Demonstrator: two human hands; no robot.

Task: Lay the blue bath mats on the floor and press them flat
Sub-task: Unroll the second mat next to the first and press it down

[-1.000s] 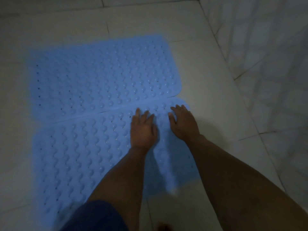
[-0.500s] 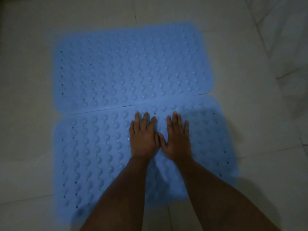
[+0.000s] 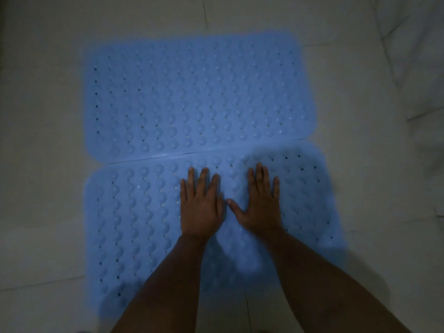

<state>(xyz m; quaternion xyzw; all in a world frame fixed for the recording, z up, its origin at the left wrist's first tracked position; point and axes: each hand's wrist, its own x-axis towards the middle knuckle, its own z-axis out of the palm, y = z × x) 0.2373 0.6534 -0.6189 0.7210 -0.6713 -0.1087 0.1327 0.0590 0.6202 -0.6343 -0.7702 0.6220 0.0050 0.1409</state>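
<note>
Since half a second ago the right hand [image 3: 260, 207] has slid rightward, opening a gap between it and the left hand [image 3: 200, 207]; they were almost touching at the thumbs, and now only the right thumb reaches toward the left palm. Head view, the only one: both palms lie flat on the near mat [image 3: 134, 224], fingers extended and moderately spread, grasping nothing. Far mat [image 3: 199, 97] lies on the tiled floor [image 3: 43, 164] just beyond, its near long edge butted against the near mat along a thin dark seam; whether the edges overlap cannot be told. Near mat's right portion is blurred and shadowed, so its flatness there is uncertain. Judgement: step in hand is pressing the near mat down, working outward from centre. To do it well, keep palms flat and weight through the heels of the hands, sweep apart toward the left and right ends so trapped air escapes, then press along the seam and corners without shoving the mat against its neighbour.
</note>
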